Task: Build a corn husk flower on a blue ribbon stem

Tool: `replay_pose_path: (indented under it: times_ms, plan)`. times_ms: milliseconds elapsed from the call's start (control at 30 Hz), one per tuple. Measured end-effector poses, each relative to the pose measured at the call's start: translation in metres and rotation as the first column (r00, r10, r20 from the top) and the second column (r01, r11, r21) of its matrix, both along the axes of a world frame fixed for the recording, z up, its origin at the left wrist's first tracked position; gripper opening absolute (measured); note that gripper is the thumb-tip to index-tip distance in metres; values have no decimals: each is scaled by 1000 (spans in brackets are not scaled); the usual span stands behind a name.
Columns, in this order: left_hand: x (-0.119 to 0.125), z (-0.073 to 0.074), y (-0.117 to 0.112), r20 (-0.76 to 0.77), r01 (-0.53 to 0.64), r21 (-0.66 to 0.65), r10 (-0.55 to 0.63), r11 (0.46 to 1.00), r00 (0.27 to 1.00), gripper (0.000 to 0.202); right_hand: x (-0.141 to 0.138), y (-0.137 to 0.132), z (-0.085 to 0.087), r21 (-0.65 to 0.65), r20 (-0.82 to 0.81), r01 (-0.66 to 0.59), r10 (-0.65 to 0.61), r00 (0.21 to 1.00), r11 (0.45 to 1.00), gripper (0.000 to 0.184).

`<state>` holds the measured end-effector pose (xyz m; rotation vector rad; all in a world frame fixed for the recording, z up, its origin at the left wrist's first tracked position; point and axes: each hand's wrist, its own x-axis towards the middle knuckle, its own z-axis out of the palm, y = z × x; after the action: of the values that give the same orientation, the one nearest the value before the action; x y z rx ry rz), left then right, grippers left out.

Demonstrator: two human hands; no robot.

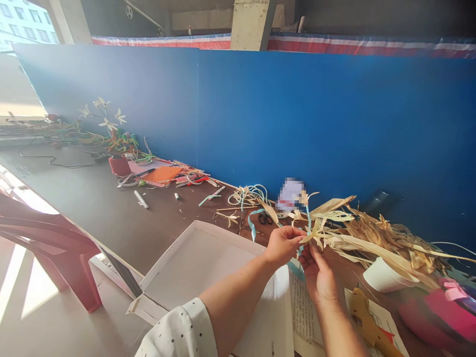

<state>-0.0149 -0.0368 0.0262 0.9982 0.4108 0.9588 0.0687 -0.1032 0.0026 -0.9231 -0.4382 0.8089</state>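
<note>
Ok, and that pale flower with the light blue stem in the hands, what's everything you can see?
The pale straw-coloured flower has thin, dry petals that look like corn husk, on a light blue stem that looks wrapped. It stands nearly upright over the dark brown table, a small bloom at its tip and longer pointed petals spread lower down. The bare left hand pinches it beside those lower petals; the right hand holds it from below. Part of the stem is hidden.
</note>
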Motion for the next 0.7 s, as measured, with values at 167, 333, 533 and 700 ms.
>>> replay_pose_path:
  times_ms: [167,333,533,700]
  plan:
    - [-1,2,1,25,-32,18,31,999,999,46,1,-1,4,-32,-39,45,-46,998,998,30]
    - [-1,2,3,21,-41,40,40,998,999,48,8,-2,10,-52,-97,190,-195,976,980,23]
    - [-1,1,2,16,-19,16,19,1000,1000,50,21,-14,29,94,-5,403,-405,915,910,22]
    - [-2,-3,4,5,26,-31,-25,999,1000,47,19,-48,77,136,108,471,-485,868,872,26]
